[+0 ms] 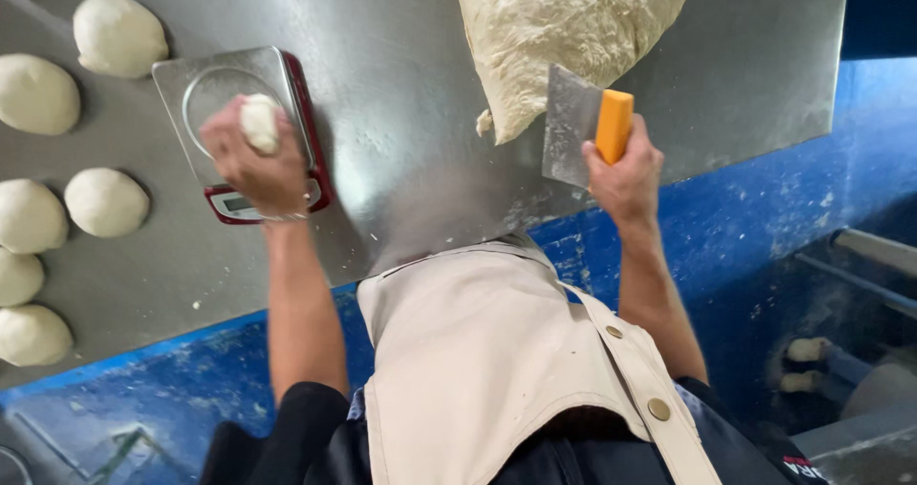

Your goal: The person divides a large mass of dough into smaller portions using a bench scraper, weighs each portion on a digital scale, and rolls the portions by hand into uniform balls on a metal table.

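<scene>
Six dough balls (105,201) flank the scale (250,122); left hand (256,160) grips dough piece (259,122), right hand (626,175) scraper (587,127).

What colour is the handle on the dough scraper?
Orange, on the dough scraper held in the right hand; seen in the head view.

You have one view only, from the camera on your head, looking steeply down over your apron (497,351) at the steel counter (411,113). It sits close: your forearms fill the near part, the counter's far part runs off the top edge, blue floor at right.
</scene>
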